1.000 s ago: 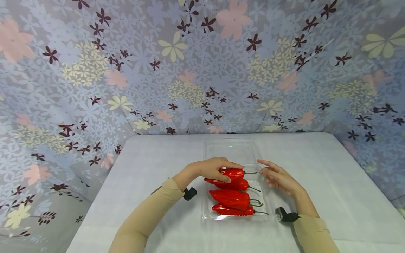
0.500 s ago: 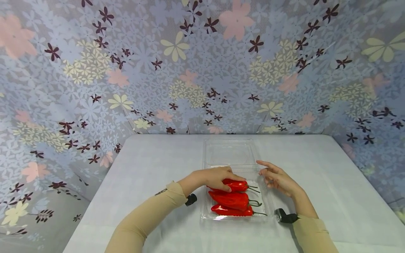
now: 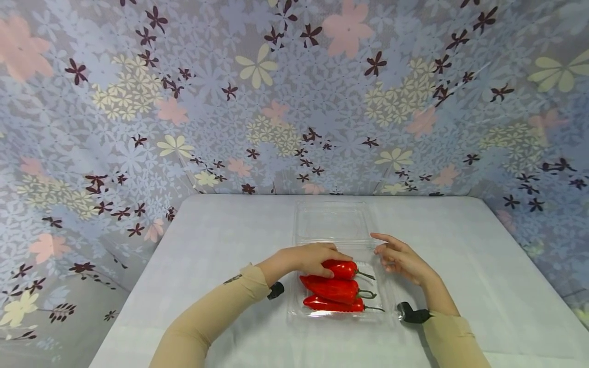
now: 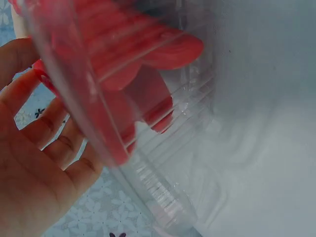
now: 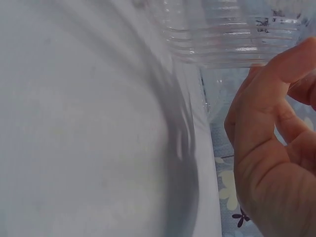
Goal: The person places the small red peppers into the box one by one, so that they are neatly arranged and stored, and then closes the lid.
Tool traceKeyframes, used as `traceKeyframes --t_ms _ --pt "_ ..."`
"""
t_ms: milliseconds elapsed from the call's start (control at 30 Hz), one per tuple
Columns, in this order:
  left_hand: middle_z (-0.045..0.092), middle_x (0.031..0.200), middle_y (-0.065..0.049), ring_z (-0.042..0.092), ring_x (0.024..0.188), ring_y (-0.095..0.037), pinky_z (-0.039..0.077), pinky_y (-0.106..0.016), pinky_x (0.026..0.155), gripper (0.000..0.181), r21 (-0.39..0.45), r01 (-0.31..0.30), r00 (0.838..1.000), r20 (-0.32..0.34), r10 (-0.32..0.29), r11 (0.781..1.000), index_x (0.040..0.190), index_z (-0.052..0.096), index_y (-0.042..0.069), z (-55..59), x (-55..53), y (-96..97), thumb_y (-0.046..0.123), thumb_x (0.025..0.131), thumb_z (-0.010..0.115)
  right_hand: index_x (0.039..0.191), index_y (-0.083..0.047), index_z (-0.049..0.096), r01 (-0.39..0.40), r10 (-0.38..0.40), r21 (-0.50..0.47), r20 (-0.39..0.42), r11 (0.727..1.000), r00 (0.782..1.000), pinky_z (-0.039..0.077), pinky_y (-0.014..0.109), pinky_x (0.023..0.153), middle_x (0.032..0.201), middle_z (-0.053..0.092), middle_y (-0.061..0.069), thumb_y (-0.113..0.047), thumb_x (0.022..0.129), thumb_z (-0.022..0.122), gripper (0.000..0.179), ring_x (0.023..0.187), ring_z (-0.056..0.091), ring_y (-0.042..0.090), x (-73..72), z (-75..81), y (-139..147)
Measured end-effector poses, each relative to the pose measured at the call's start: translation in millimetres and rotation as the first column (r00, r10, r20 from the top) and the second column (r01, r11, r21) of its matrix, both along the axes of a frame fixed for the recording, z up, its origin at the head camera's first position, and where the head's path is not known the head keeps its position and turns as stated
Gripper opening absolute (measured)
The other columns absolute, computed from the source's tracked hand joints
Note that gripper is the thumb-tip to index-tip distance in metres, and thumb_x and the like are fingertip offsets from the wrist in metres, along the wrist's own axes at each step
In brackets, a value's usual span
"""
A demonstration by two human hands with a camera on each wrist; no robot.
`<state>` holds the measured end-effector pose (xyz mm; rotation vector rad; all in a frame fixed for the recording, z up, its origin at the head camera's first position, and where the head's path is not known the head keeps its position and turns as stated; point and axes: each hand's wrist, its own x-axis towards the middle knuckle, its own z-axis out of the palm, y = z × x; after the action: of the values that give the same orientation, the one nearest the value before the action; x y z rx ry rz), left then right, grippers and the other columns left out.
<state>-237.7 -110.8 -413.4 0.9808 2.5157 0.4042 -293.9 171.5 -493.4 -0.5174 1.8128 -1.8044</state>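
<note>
A clear plastic clamshell box [image 3: 296, 308] lies with its lid [image 3: 332, 221] folded back behind it. My left hand [image 3: 313, 258] grips a red pepper [image 3: 345, 269] at the far side of the box, thumb on its near side, fingers over the top. Two more red peppers show nearer me, a middle pepper [image 3: 329, 288] and a front pepper [image 3: 333, 303], stems pointing right. In the left wrist view, my left hand [image 4: 44, 153] appears behind the box wall. My right hand [image 3: 405, 259] hovers by the box's right side, fingers loosely bent, holding nothing.
The box rests on a table with a pale cloth [image 3: 230, 230]. A flower-patterned curtain [image 3: 294, 102] hangs behind and along the sides. Dark wrist cameras sit at the left wrist and at the right wrist [image 3: 411, 313].
My left hand has lowered the held pepper toward me, down against the other peppers in the box. The right hand has barely moved.
</note>
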Motion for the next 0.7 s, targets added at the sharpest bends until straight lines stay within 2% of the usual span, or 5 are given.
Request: traceKeyframes --t_ms 133,267,467,600,700 --pt "0.052 0.131 -0.003 0.048 0.116 -0.016 0.041 -0.029 0.096 0.054 0.040 0.000 0.997 -0.081 0.003 0.999 0.142 0.046 0.020 8.3 -4.9 -15.1 0.022 0.091 0.063 0.146 -0.002 0.027 0.016 -0.016 0.001 -0.007 1.000 1.000 0.048 0.021 0.055 0.103 0.049 0.011 -0.018 0.100 0.048 0.054 0.068 0.048 0.008 -0.1 2.5 -6" --pt "0.051 0.133 -0.008 0.050 0.116 -0.023 0.043 -0.036 0.094 0.053 0.271 -0.078 0.980 -0.153 0.123 0.959 0.143 0.043 0.012 30.7 -14.3 -47.8 0.020 0.093 0.060 0.147 -0.003 0.027 0.020 -0.020 0.003 0.004 1.000 1.000 0.048 0.022 0.056 0.105 0.049 0.013 -0.019 0.099 0.049 0.055 0.069 0.049 0.009 -0.7 4.9 -12" --pt "0.047 0.134 -0.016 0.053 0.113 -0.032 0.043 -0.045 0.093 0.061 0.633 -0.317 0.906 -0.018 0.423 0.706 0.149 0.030 0.014 52.2 -15.0 -113.3 0.018 0.094 0.056 0.150 -0.010 0.020 0.014 -0.014 0.004 0.021 1.000 1.000 0.049 0.022 0.055 0.106 0.049 0.016 -0.016 0.099 0.051 0.060 0.069 0.049 0.009 -1.5 6.5 -24" --pt "0.043 0.137 -0.020 0.056 0.110 -0.035 0.044 -0.049 0.093 0.065 0.685 -0.480 0.848 0.200 0.491 0.549 0.152 0.019 0.017 33.0 -11.7 -144.2 0.021 0.093 0.048 0.153 -0.019 0.012 0.006 -0.005 -0.002 0.030 1.000 1.000 0.049 0.023 0.056 0.108 0.048 0.021 -0.015 0.098 0.051 0.067 0.069 0.048 0.010 -3.3 7.3 -33" --pt "0.039 0.138 -0.026 0.056 0.108 -0.043 0.044 -0.053 0.091 0.064 0.681 -0.584 0.799 0.384 0.463 0.443 0.153 0.012 0.014 7.5 -10.2 -157.3 0.021 0.096 0.041 0.153 -0.022 0.005 0.003 -0.003 -0.007 0.035 1.000 0.999 0.048 0.023 0.057 0.109 0.048 0.022 -0.014 0.099 0.050 0.071 0.070 0.048 0.011 -5.4 7.3 -40"
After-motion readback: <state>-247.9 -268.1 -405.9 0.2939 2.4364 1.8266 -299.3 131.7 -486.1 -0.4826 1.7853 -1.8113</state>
